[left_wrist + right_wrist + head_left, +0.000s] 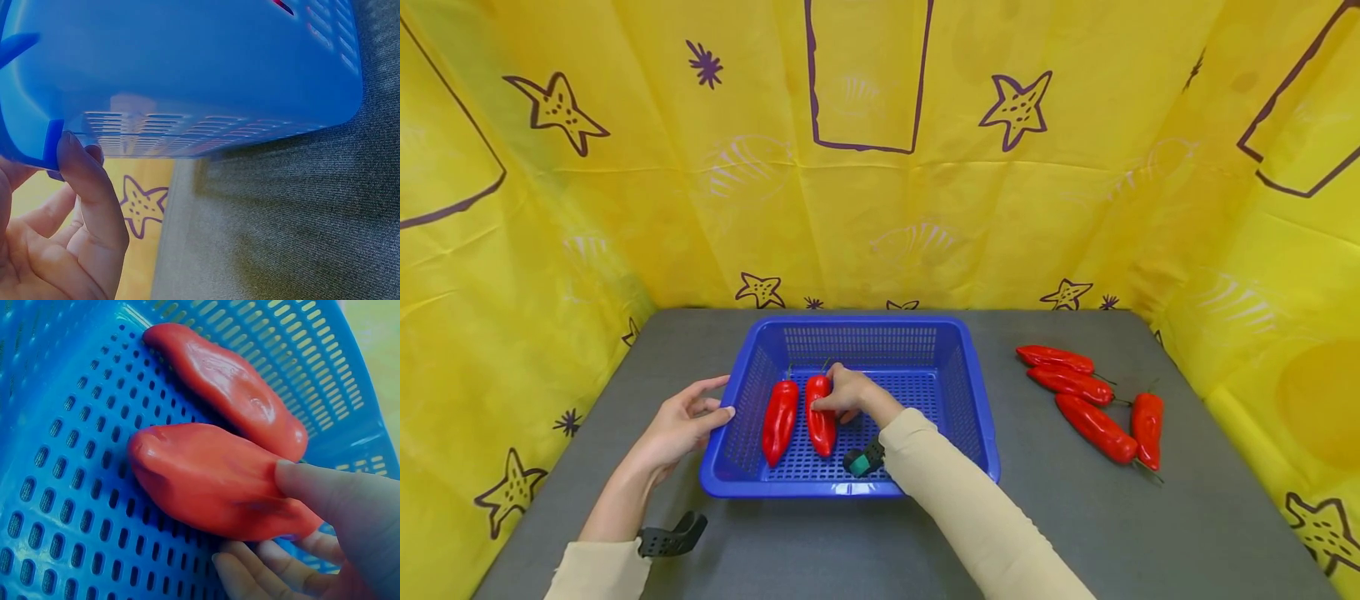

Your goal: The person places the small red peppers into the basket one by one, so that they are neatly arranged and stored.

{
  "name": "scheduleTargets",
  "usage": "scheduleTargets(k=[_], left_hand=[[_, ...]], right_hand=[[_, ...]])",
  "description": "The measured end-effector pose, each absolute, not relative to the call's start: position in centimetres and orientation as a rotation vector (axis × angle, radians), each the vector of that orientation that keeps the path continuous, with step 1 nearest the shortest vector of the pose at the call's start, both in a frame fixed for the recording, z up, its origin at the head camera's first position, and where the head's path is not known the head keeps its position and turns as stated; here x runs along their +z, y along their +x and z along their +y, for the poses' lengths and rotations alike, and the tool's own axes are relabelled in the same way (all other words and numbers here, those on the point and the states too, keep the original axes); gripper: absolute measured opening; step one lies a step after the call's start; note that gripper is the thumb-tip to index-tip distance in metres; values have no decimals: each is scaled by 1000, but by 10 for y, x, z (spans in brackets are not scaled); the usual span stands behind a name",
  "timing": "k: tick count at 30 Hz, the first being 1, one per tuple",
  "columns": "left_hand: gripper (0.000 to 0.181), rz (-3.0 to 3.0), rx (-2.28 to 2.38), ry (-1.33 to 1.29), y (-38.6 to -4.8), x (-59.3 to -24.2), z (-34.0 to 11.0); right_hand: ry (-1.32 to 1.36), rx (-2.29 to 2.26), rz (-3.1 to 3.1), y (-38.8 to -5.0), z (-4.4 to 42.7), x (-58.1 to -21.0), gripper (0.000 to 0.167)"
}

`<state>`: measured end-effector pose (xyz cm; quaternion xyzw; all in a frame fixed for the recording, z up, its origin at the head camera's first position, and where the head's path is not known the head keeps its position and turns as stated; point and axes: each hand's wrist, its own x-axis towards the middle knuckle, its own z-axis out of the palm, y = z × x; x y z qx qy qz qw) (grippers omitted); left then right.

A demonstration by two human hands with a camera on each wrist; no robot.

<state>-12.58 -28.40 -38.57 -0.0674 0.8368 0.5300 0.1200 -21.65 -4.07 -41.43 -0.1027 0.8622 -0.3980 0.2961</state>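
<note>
a red pepper (pixel 822 429) is grasped by the right hand (pixel 852 393), its thumb laid over the upper face and its fingers set along the side. the pepper is placed on the floor of a blue basket (pixel 842 489), just beside a second pepper (pixel 781 421). the sleeved right forearm (pixel 977 508) is stretched from the lower right across the basket's front rim. the basket's left rim is pinched by the left hand (pixel 679 425), thumb on the rim, fingers outside. four more peppers (pixel 1093 427) are grouped right of the basket on a gray table (pixel 820 550).
</note>
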Motion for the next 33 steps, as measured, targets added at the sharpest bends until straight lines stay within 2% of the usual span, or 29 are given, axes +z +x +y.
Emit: scheduleTargets(k=[26, 33], left_hand=[[68, 2443, 1546, -195, -126, -385, -284], [68, 2437, 1554, -203, -125, -386, -285]], right_hand=[[-255, -990, 2282, -215, -49, -415, 48], [-243, -998, 2279, -215, -49, -416, 43]])
